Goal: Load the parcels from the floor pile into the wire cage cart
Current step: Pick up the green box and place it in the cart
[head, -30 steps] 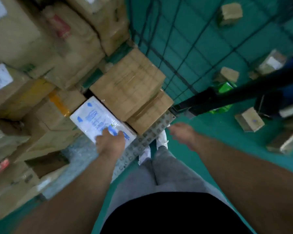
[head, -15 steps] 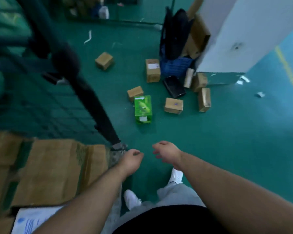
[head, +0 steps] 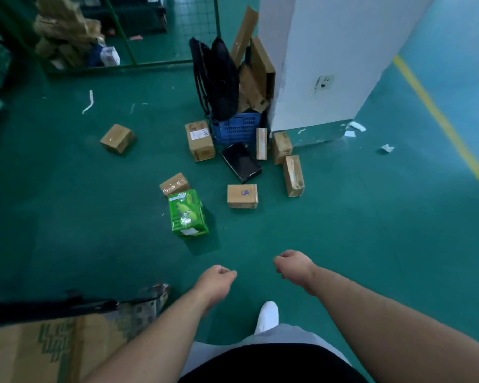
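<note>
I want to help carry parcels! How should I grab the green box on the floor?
Probably by its two long sides, left hand on one, right hand on the other, coming from the near end. The green box has bare floor on both those sides, while a small brown box sits right at its far end.

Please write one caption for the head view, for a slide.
Empty left hand and right hand above the floor, facing cardboard parcels and a green box.
</note>
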Motion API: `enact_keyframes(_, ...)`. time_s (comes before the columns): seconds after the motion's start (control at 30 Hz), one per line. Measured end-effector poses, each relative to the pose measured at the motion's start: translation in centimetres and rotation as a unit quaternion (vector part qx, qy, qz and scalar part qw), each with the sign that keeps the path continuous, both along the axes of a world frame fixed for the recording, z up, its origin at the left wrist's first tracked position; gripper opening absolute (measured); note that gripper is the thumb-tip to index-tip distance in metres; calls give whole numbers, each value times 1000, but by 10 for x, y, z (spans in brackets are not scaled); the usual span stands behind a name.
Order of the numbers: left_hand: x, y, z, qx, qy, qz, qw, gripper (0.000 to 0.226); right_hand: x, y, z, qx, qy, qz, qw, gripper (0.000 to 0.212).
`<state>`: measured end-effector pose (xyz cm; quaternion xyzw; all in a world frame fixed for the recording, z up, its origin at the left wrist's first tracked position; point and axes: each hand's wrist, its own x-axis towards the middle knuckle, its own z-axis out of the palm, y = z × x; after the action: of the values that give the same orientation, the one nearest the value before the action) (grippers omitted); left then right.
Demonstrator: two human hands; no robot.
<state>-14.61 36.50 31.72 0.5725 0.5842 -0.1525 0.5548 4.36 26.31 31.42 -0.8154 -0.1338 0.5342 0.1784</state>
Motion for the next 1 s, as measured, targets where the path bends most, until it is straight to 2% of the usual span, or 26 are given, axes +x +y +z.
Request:
enact_keyframes(0.17,45,32,15,8,-20,31,999,20,60,40,-3,-7,-28,39,999,31)
enact_keyframes(0.27,45,63,17,6,-10,78,997,23,64,79,-3,-3,-21,88,996,36)
enact_keyframes(0.37,32,98,7,-2,14,107,994,17,54,117,-7,7,-17,145,989,37)
enact_keyframes(0.47,17,140,-13,-14,47,139,989,15,48,157,-18,15,-23,170,985,36)
enact_keyframes(0.6,9,204,-43,-55,69,179,980,20,49,211,-35,-19,-25,174,984,38)
enact_keyframes(0.8,10,307,-85,-67,66,171,981,20,51,292,-64,-66,-26,192,979,30)
enact_keyframes(1.0,8,368,-168,-114,70,273,953,20,36,357,-139,-121,20,278,953,32)
